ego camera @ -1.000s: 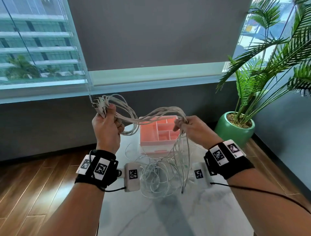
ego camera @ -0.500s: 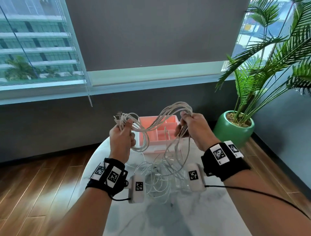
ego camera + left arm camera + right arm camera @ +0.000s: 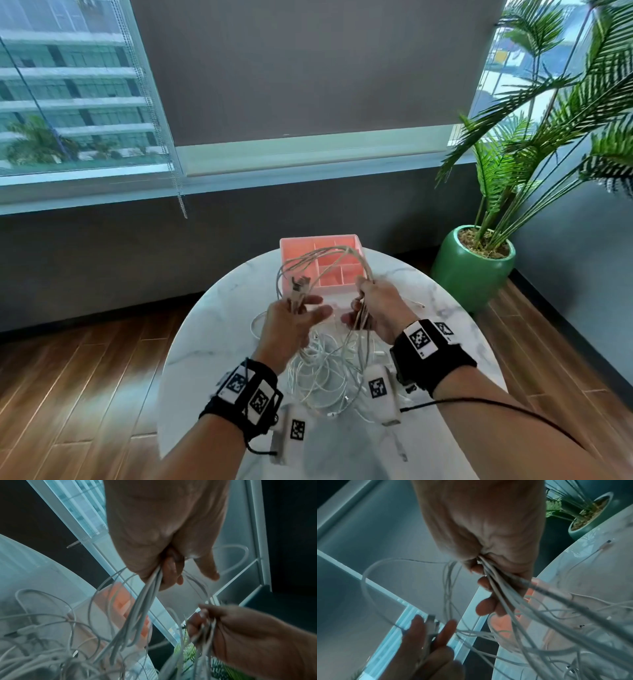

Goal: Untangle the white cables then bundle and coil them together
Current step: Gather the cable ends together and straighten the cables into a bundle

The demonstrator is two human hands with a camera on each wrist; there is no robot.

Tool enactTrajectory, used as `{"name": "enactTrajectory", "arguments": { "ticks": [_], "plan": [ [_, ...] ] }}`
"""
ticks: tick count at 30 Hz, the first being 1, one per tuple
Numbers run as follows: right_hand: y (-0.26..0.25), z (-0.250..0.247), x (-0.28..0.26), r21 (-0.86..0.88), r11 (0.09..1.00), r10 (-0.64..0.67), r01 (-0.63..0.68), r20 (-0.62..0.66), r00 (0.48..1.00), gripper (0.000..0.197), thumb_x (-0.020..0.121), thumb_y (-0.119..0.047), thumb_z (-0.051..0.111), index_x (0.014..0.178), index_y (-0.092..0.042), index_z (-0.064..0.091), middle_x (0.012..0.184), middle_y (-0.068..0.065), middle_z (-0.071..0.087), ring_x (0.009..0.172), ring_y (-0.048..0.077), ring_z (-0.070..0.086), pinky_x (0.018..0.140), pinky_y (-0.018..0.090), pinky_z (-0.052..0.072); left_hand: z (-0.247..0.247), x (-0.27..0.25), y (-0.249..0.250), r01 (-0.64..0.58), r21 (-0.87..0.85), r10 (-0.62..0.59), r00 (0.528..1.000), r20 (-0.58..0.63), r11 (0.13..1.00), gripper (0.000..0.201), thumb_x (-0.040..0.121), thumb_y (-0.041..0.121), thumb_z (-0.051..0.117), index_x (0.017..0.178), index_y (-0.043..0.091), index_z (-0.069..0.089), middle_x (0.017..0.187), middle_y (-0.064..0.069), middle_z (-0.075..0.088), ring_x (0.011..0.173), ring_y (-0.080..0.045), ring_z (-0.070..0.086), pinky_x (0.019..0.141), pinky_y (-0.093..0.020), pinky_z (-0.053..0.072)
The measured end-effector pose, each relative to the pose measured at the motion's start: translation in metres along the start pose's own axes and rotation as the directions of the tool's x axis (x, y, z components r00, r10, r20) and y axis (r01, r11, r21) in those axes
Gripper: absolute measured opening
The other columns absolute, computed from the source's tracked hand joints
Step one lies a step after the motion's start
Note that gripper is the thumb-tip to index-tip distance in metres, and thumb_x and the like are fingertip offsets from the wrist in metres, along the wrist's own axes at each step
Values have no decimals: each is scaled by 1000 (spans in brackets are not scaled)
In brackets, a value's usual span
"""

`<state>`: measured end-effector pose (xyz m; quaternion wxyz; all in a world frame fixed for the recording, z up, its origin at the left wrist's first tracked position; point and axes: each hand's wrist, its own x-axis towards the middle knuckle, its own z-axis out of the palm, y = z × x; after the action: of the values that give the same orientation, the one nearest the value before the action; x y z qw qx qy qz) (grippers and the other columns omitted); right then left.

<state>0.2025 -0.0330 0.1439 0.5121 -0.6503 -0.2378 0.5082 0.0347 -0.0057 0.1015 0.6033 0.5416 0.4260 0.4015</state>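
Cables [image 3: 329, 260] in white, a bunch of them, held up over the round marble table [image 3: 212, 329]. Left hand [image 3: 291, 322] pinches the plug ends between thumb and curled inner fingers; two fingers stick out straight toward the other hand. Right hand [image 3: 380, 308] has its fingers curled tight round the same bunch further along, and a loop arches between the two hands in front of the pink divided tray [image 3: 286, 245]. Rest of the strands hang down into a loose tangle [image 3: 325, 373] lying on the table between the wrists. Potted palm [image 3: 472, 263] stands on the floor, right of the table.

Step, as I read it: forming a first coil loop, ends already gathered, hands close together. Next move likely needs the right hand's section passed into the left hand's grip, then more slack drawn up from the pile. Risk: the pile looks knotted, so pulling could snag.
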Motion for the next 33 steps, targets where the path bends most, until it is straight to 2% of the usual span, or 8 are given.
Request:
{"name": "enactTrajectory", "arguments": {
  "ticks": [5,9,14,17,22,25,30,33],
  "plan": [
    [4,20,-5,-137,989,-55,58,29,998,30,102,-22,42,75,-12,52,66,15,59,70,32,66,65,41,50,24,-7,-13,-34,78,30,999,42,996,24,74,10,86,92,1,73,46,13,42,39,-6,29,42,-20,28],
    [-2,17,-11,-46,996,-68,71,63,996,36,104,-26,39,72,-12,48,61,15,59,55,27,60,47,26,43,20,-3,-30,-18,156,11,999,48,988,10,84,4,77,91,9,72,45,17,46,37,-2,35,43,-20,32],
    [-26,10,-17,273,962,-76,20,195,978,42,104,-31,42,65,-16,40,60,13,52,49,22,49,48,27,39,5,1,-70,12,403,-85,983,164,915,26,80,14,79,64,22,60,49,17,50,45,2,40,50,-20,37],
    [-51,-1,-16,333,941,-142,55,243,959,44,104,-36,42,64,-18,40,60,9,48,45,16,36,47,25,30,-2,2,-84,160,307,-221,960,173,938,29,68,41,77,56,24,58,58,13,54,57,-5,46,61,-30,48],
    [-51,-12,-14,319,946,-158,63,283,946,45,104,-35,40,62,-19,40,61,9,45,44,15,30,48,27,26,5,-1,-45,114,76,-116,993,23,991,19,90,2,67,72,8,69,57,1,59,39,-7,44,41,-20,35],
    [-36,-7,-13,337,941,-114,13,281,953,44,103,-33,40,62,-19,40,63,9,44,44,15,28,46,26,28,13,3,-34,-37,-61,36,999,-17,997,4,84,-6,72,88,-4,73,59,6,63,43,-1,49,47,-15,38],
    [-29,7,-18,450,892,-98,-31,262,960,43,103,-33,41,63,-18,40,60,8,46,43,15,31,45,25,31,34,-10,-28,-12,-95,30,983,180,995,10,90,-12,61,97,-10,68,67,-6,65,42,-3,54,41,-13,38],
    [-41,10,-22,498,867,-136,-22,279,950,44,103,-32,40,62,-19,39,61,8,44,40,14,31,44,25,29,37,-15,-37,5,59,-19,968,250,998,21,94,-17,47,99,-10,66,71,-8,71,48,-3,62,43,-10,42]
  ]
}}
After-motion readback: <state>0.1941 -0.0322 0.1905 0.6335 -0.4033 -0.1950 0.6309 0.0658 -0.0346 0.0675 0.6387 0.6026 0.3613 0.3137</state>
